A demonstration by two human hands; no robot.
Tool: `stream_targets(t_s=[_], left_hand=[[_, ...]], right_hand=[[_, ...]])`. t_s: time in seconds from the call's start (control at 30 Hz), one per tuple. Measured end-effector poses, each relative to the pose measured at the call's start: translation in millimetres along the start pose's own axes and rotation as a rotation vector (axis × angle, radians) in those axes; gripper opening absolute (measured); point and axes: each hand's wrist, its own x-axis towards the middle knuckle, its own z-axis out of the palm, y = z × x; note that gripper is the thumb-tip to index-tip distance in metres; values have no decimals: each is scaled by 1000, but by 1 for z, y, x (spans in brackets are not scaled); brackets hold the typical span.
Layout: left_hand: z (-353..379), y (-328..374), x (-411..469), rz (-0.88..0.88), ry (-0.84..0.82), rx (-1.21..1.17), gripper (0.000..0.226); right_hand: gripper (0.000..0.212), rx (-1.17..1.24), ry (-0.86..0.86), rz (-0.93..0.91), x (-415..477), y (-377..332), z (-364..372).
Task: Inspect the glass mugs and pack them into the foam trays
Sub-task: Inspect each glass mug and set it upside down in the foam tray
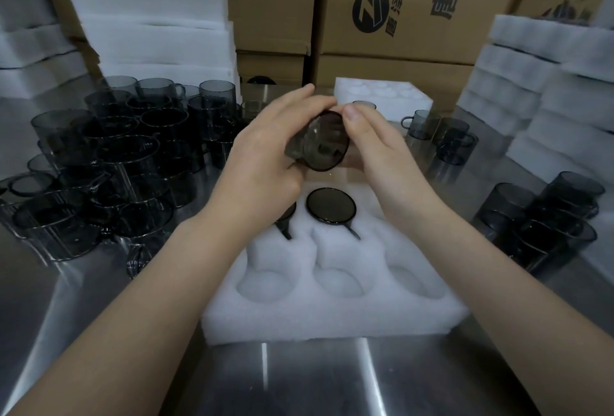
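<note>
Stainless-steel table (pixel 299 375) carries a white foam tray (pixel 332 322) of round pockets. Both the left hand (pixel 265 156) and the right hand (pixel 375 153) grip a smoky grey glass mug (pixel 322 143), tipped on its side with a round end toward the camera. It sits above the tray's far row, and empty pockets lie nearer the person.

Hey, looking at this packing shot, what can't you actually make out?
Head view only:
Held mug: any flaws, blurred and partly covered by the left hand and right hand.
Left packed mug: mostly behind the left wrist.
Foam tray: far right pocket, hidden under the right hand.
Loose mugs: count, overlapping dark glass.
</note>
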Motion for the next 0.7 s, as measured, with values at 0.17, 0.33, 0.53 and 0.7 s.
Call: stream_targets(t_s=[0.17, 0.33, 0.53, 0.7], left_hand=[[0, -1, -1, 38, -38, 36, 87], [-1, -3, 2, -73, 6, -182, 96], [2, -3, 1, -186, -137, -326, 105], [4, 0, 2, -95, -101, -105, 81]], right_hand=[[54, -266, -55, -237, -4, -4, 1], [49, 66, -21, -104, -4, -5, 1], [40, 759, -172, 281, -1, -10, -1], [32, 524, -163, 198, 0, -4, 4]])
